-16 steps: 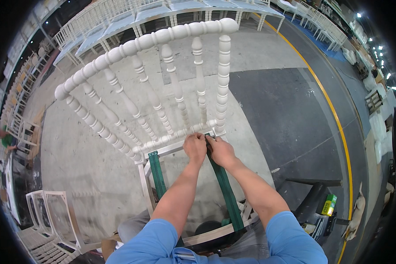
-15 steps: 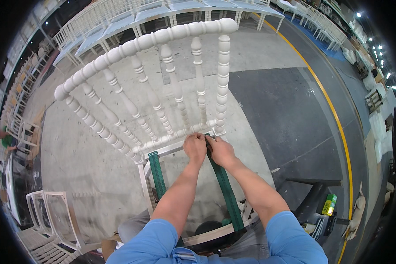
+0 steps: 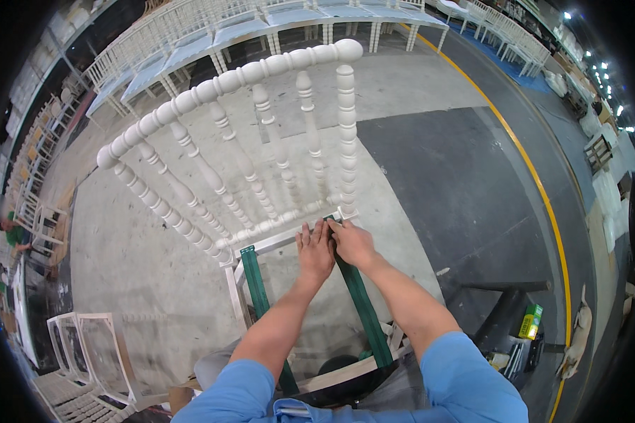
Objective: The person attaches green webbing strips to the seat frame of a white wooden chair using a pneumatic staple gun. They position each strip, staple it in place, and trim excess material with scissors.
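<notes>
- Watching remotely, I have a row of white chairs with pale blue seats across the far end of the floor, and a yellow line painted along its right side.
- Nearest me stands the white chair, its tall back of turned spindles on the far side and its open seat frame close to my body.
- Two green straps span that frame from front to back: the left strap ends near the left back post, the right strap near the right one.
- Of my hands, the left hand lies open, palm down, fingers extended at the right strap's far end.
- My right hand has bent fingers at that same end; I cannot tell whether they pinch it.
- Lower right, a yellow-and-green box carries dark printing, too small for me to read.
</notes>
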Available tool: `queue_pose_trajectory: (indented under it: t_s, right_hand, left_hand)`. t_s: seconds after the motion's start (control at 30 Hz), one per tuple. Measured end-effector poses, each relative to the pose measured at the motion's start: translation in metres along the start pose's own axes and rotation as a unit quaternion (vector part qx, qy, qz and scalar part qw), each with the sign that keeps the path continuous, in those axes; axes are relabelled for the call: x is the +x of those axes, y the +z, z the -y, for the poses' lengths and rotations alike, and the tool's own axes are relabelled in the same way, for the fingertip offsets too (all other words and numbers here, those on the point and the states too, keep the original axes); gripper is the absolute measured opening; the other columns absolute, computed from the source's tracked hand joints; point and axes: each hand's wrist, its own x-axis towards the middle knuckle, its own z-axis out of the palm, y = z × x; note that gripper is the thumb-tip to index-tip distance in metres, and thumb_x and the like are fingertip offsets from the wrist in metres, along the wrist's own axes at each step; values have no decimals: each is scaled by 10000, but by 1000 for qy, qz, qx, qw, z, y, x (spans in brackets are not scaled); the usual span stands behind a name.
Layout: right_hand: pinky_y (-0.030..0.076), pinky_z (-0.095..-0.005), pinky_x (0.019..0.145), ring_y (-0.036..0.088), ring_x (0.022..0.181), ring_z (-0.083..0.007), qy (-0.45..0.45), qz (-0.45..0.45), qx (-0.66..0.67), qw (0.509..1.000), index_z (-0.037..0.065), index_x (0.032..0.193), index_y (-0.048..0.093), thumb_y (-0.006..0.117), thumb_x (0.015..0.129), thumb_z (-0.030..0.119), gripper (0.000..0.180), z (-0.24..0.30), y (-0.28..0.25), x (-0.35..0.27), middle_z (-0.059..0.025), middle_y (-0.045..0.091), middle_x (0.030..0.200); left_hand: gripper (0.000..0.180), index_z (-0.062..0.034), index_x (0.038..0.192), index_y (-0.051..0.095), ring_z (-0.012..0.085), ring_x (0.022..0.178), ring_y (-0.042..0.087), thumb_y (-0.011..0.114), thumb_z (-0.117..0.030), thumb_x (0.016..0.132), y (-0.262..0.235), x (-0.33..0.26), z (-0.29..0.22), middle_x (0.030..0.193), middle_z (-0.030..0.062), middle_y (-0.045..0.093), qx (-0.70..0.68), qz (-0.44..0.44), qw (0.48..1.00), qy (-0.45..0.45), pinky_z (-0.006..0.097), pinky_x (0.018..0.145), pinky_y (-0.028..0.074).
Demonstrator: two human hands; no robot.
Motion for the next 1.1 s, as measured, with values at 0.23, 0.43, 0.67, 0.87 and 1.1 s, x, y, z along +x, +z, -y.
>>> queue_pose_trajectory:
  t_s: [0.23,0.43,0.67,0.87,1.1]
  right_hand:
    - [534,-400,858,673,958,-302,20,-111,241,964,67,1277,680,627,988,193,320,-41,-62,-105,-156,704,1088]
    - [555,-387,791,707,854,-264,326,-381,167,849,53,1116,715,684,952,190,216,-127,-127,-389,-141,732,976]
    - [544,-406,788,716,878,-257,638,-144,131,745,-31,1030,756,831,768,247,390,-201,-136,-548,-158,756,931]
    - [559,-400,773,709,876,-266,611,-174,216,742,-38,1120,687,823,714,19,432,-202,-126,-542,-117,737,996]
    - [509,-381,970,660,1060,-226,370,-224,167,886,14,1259,590,780,707,-39,586,-139,-175,-470,-75,698,1127]
  left_hand:
    - [554,-22,1502,486,465,1351,513,552,-307,1032,18,11,28,1538,149,520,161,-24,977,141,597,1104,384]
    - [542,-130,1561,455,482,1453,391,465,-355,1068,-1,24,14,1638,63,416,116,130,984,26,668,1152,301]
    - [596,-165,1571,432,404,1518,331,500,-433,1044,-32,21,9,1656,57,381,-33,168,984,47,660,1212,205]
    - [639,-198,1587,400,530,1491,302,554,-432,1013,-38,14,8,1685,-11,326,63,176,982,-7,769,1181,120]
    - [642,-225,1604,360,555,1517,197,554,-405,1020,-43,9,18,1705,-37,273,-6,143,990,5,752,1197,126]
